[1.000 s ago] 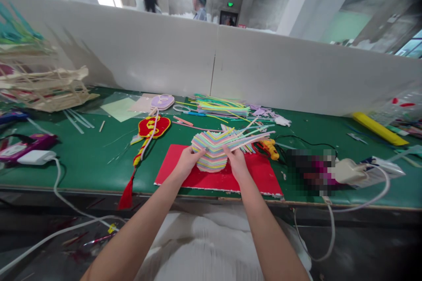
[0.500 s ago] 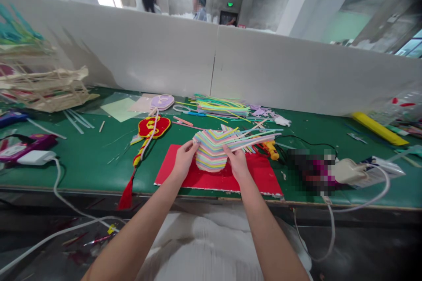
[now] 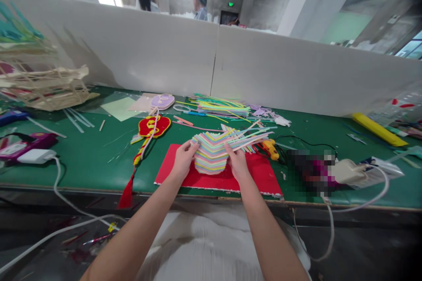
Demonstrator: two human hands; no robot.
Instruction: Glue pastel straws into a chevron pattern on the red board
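Between my hands is a striped piece (image 3: 211, 158) made of thin pastel strips laid in a V pattern, yellow, pink, blue and white. My left hand (image 3: 185, 156) pinches its left edge, and my right hand (image 3: 236, 159) grips its right edge. Loose ends of the strips (image 3: 253, 138) fan out past my right fingers. Under my hands lies a red board (image 3: 257, 175) with ragged pale edges. A yellow-orange tool (image 3: 271, 149), partly hidden by the strips, lies at the board's right.
A bundle of coloured strips (image 3: 224, 107) lies behind my hands, with scissors (image 3: 189, 110) beside it. A red tasselled ornament (image 3: 154, 127) is at the left. Corded purple tools lie either side (image 3: 28, 147). A white partition (image 3: 165, 52) closes the back.
The striped piece has tilted and dropped slightly towards me, its loose ends shifting a little left. Both hands keep their hold.
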